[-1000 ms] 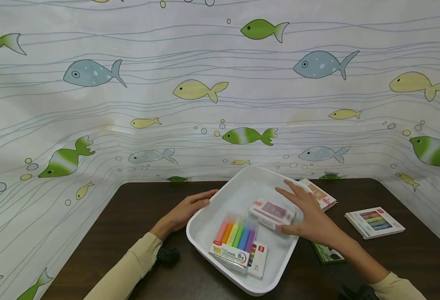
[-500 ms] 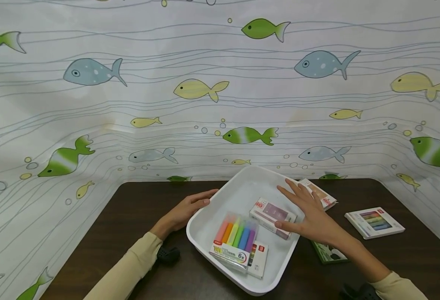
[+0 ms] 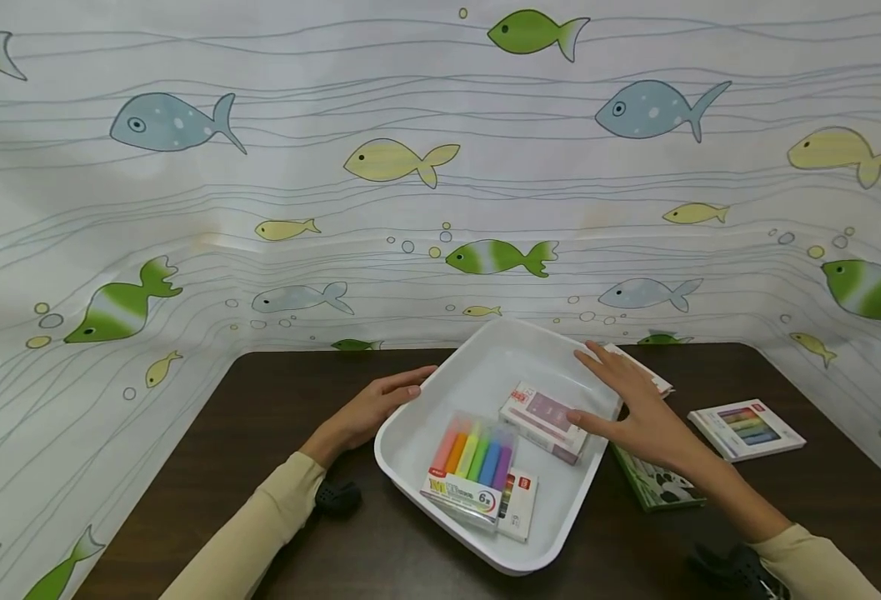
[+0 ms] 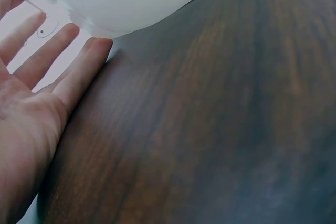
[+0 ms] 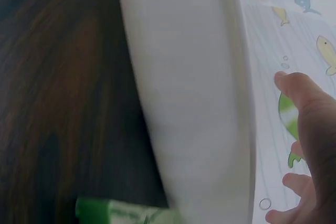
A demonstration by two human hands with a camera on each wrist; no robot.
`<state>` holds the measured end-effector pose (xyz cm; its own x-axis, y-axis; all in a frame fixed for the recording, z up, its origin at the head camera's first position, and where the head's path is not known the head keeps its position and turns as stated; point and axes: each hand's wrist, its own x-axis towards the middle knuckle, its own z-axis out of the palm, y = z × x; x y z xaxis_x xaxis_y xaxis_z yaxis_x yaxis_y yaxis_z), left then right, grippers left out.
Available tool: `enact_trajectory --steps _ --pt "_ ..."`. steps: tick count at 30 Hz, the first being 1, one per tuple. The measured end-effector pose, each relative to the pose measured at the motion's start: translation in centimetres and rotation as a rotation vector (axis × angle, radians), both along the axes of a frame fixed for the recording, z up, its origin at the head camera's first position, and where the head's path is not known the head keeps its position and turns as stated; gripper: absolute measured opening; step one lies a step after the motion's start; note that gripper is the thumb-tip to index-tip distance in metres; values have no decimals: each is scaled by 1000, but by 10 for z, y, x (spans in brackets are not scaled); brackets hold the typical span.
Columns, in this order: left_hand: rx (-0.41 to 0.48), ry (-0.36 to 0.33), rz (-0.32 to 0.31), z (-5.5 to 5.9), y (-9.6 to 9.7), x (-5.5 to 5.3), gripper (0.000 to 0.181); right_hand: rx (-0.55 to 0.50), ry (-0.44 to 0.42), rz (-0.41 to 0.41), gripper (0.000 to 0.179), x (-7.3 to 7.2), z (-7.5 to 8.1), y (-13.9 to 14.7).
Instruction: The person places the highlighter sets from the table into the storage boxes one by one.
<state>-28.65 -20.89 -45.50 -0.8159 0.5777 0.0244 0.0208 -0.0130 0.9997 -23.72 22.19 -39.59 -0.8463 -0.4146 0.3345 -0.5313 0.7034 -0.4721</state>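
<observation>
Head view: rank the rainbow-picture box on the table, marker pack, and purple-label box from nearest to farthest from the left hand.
1. Marker pack, near end of the tray.
2. Purple-label box, right side of the tray.
3. Rainbow-picture box, far right, outside the tray.

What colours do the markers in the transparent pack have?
The markers are pink, orange, yellow, green, blue and purple; best seen in the head view.

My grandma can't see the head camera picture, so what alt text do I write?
A person's left hand touches a white tray on a dark table while their right hand hovers over its other side. Inside are a clear case of six bright markers and two small boxes; more packs lie to the right, before a fish-patterned backdrop.
</observation>
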Motion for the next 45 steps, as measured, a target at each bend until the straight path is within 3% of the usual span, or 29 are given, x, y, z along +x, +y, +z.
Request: enact_trajectory --steps 6,13,26,34,40,45 --pt "2 -2 4 3 0 0 49 -15 -25 -1 84 -4 0 10" --pt "4 -6 12 -2 -1 -3 49 -9 -35 -35 81 -6 2 23" --pt "-1 -11 15 -2 -2 0 49 -33 -62 -104 75 -7 -3 69" --pt "5 -6 3 -1 0 -1 49 99 -129 -154 79 -14 -2 120" --pt "8 -5 2 1 0 -1 49 208 -227 -117 78 -24 0 166" --pt "20 -25 -1 -2 0 -1 48 299 -251 -95 83 -32 -6 199"
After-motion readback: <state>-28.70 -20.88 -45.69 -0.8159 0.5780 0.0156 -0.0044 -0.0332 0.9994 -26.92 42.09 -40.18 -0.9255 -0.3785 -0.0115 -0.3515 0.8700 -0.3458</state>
